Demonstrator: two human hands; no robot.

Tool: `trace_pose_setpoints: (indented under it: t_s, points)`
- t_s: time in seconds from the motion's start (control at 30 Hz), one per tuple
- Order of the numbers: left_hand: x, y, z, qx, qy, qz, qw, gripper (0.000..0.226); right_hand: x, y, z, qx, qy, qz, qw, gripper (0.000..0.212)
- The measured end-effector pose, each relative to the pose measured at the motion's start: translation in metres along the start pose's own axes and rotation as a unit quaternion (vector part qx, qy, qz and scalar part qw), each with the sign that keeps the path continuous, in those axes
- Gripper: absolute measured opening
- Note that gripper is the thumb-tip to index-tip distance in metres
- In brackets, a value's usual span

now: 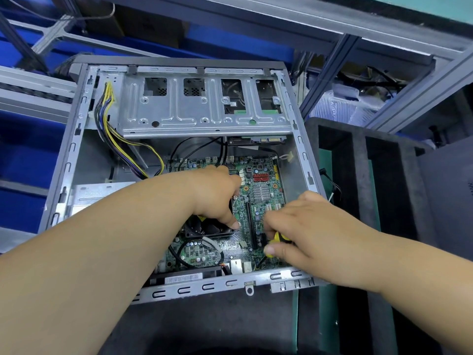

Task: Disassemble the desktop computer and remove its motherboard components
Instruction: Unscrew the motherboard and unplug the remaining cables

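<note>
Green motherboard [258, 198] flat inside open grey metal case [304, 160], centre. Left hand [217, 198] resting on black cooler fan [204, 228], fingers pressing down. Right hand [299, 226] gripping yellow-black screwdriver [277, 239], just right of fan. Long black slot [252, 226] running near-far between hands.

A black foam tray [358, 175] sits on a green mat [326, 316]. Blue bins [23, 155] and a grey metal rack [384, 80] stand beyond the tray

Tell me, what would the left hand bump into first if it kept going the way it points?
Probably the black cables just past the fingers of the left hand; depth is hard to judge.
</note>
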State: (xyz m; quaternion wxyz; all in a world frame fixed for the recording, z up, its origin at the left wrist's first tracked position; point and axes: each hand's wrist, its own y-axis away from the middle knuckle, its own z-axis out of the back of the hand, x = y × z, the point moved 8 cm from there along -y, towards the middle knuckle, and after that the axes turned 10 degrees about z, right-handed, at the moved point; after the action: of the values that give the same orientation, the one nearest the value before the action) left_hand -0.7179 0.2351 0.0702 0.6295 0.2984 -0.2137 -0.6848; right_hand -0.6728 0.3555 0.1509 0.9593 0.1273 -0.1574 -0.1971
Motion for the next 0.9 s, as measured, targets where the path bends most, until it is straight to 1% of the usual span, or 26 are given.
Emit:
trace_pose_setpoints:
  t_s: [0.17, 0.4, 0.5, 0.6, 0.67, 0.73, 0.8, 0.83, 0.9]
  points:
    - [0.001, 0.0, 0.0, -0.002, 0.0, 0.0, 1.0, 0.073, -0.002, 0.001, 0.001, -0.023, -0.007, -0.004, 1.0, 0.021]
    - [0.001, 0.0, 0.001, -0.005, 0.002, -0.002, 1.0, 0.072, -0.001, 0.002, 0.007, -0.048, -0.026, -0.002, 0.999, 0.018]
    - [0.001, -0.001, 0.002, -0.012, 0.008, -0.005, 1.0, 0.07, 0.0, 0.007, 0.018, -0.072, -0.058, -0.009, 0.996, 0.014]
    - [-0.001, 0.0, 0.005, -0.03, 0.015, -0.02, 0.999, 0.071, -0.002, 0.02, 0.039, -0.111, -0.065, -0.026, 0.991, 0.016]
    - [-0.008, 0.004, 0.012, -0.06, 0.038, -0.056, 0.996, 0.07, -0.006, 0.032, 0.057, -0.154, -0.073, -0.055, 0.984, 0.016]
    - [-0.019, 0.012, 0.022, -0.083, 0.099, -0.121, 0.984, 0.061, -0.011, 0.043, 0.073, -0.198, -0.08, -0.088, 0.973, 0.013]
    - [-0.032, 0.022, 0.028, -0.072, 0.163, -0.189, 0.966, 0.051, -0.015, 0.053, 0.084, -0.244, -0.081, -0.117, 0.959, 0.012]
    - [-0.037, 0.026, 0.028, -0.06, 0.188, -0.209, 0.958, 0.048, -0.016, 0.057, 0.089, -0.268, -0.085, -0.128, 0.951, 0.013]
    - [-0.04, 0.029, 0.027, -0.043, 0.227, -0.216, 0.949, 0.043, -0.017, 0.064, 0.095, -0.315, -0.104, -0.15, 0.931, 0.014]
